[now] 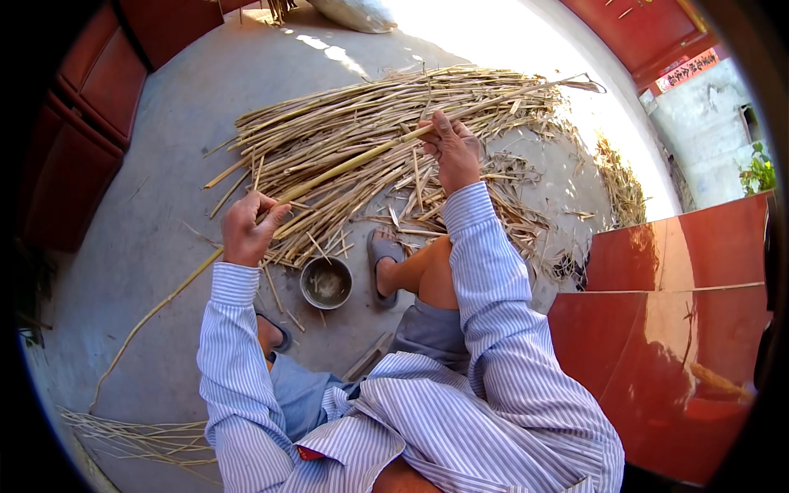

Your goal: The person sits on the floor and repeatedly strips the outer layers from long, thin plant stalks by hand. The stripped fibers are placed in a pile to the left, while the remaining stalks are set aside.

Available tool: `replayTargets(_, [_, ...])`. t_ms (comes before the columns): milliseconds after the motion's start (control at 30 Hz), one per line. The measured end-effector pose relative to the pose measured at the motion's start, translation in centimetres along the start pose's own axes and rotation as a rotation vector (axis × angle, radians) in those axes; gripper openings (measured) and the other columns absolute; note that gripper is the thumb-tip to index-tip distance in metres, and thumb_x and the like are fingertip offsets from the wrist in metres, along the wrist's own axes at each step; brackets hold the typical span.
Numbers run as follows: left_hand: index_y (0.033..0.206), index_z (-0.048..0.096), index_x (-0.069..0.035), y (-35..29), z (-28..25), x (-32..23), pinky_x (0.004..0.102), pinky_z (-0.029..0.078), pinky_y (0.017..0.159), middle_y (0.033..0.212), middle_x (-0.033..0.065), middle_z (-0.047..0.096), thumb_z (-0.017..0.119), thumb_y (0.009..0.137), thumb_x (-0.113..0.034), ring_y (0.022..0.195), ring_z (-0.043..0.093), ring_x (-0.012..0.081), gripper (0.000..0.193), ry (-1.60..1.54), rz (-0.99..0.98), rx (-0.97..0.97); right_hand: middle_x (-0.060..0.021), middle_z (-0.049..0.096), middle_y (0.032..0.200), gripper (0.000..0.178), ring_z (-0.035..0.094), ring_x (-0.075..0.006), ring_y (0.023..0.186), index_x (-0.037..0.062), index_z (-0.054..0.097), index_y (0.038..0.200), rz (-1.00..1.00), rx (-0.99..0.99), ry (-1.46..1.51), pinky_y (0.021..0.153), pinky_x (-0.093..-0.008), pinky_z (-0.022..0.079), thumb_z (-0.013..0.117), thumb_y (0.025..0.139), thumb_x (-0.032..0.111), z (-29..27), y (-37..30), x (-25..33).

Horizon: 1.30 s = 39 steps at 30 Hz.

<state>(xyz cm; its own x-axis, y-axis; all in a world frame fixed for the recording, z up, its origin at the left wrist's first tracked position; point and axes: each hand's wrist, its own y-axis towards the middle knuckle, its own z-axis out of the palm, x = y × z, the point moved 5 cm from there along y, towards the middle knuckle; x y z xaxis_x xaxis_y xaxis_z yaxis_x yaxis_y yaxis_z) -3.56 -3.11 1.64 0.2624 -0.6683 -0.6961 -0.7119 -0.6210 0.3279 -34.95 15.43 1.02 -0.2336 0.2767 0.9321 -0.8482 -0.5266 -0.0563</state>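
Observation:
A long, pale yellow dry stalk (355, 163) is stretched slantwise between my two hands. My left hand (251, 228) is closed around it at the lower left, and its thin tail curves down toward the floor. Farther up and to the right, my right hand (454, 154) pinches the same stalk between thumb and fingers. Behind and beneath it, a broad heap of dry stalks (329, 123) is spread over the floor. A round metal bowl (326, 305) sits below the heap, between my feet. What is in the bowl is hard to make out.
Broken husks and chips (514, 193) litter the floor to the right of the heap. Thin stalks (152, 440) lie at the lower left. Red panels (616, 345) stand on the right, red furniture (90, 90) at the upper left. A pale sack (357, 12) is at the top.

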Motion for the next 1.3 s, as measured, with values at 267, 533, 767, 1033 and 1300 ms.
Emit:
replayTargets(267, [0.082,0.061,-0.001,-0.4,-1.9,2.3,0.0379,0.046,0.054,0.071,0.0131,0.066,0.079,0.073,-0.020,0.058,0.061,0.0294,0.028,0.041,-0.042,0.126,-0.0073,0.071,0.088,0.022,0.065,-0.0087,0.070,0.0055,0.062,0.094,0.055,0.058,-0.037,0.057,-0.0175,0.052,0.066,0.091,0.027,1.6,-0.9,-0.5])
replayTargets(533, [0.079,0.065,-0.002,1.0,0.7,-0.3,0.0301,0.045,0.055,0.070,0.0096,0.066,0.076,0.080,-0.024,0.059,0.060,0.0185,0.025,-0.086,-0.105,-0.015,-0.0078,0.071,0.092,0.027,0.068,-0.0152,0.078,0.0037,0.063,0.098,0.151,0.270,-0.022,0.064,-0.0227,0.054,0.066,0.091,0.029,7.1,-2.7,-2.5])
replayTargets(767, [0.075,0.063,0.000,-0.9,-3.3,3.0,0.0262,0.042,0.050,0.063,0.0026,0.059,0.076,0.082,-0.018,0.056,0.052,0.0086,0.023,-0.244,-0.182,0.133,-0.0068,0.069,0.083,0.021,0.065,-0.0111,0.071,0.0058,0.061,0.095,-0.064,-0.143,0.155,0.054,-0.0188,0.053,0.065,0.091,0.026,-2.8,1.2,1.2])
replayTargets(1033, [0.072,0.060,-0.001,-1.1,-3.0,3.4,0.0234,0.041,0.049,0.061,0.0007,0.055,0.075,0.083,-0.019,0.055,0.050,0.0066,0.025,-0.343,-0.312,0.235,-0.0101,0.063,0.115,0.026,0.059,-0.0230,0.113,0.0055,0.053,0.120,0.085,0.413,0.406,0.098,-0.0377,0.050,0.053,0.098,0.019,2.9,-1.3,0.5])
replayTargets(1300, [0.074,0.063,0.000,-1.2,-2.4,2.3,0.0267,0.042,0.050,0.063,0.0030,0.060,0.078,0.080,-0.021,0.056,0.053,0.0088,0.026,-0.236,-0.097,0.008,-0.0111,0.069,0.098,0.018,0.068,-0.0216,0.093,0.0036,0.059,0.102,0.050,0.141,0.108,0.078,-0.0306,0.058,0.060,0.094,0.020,3.8,-1.2,-0.6])
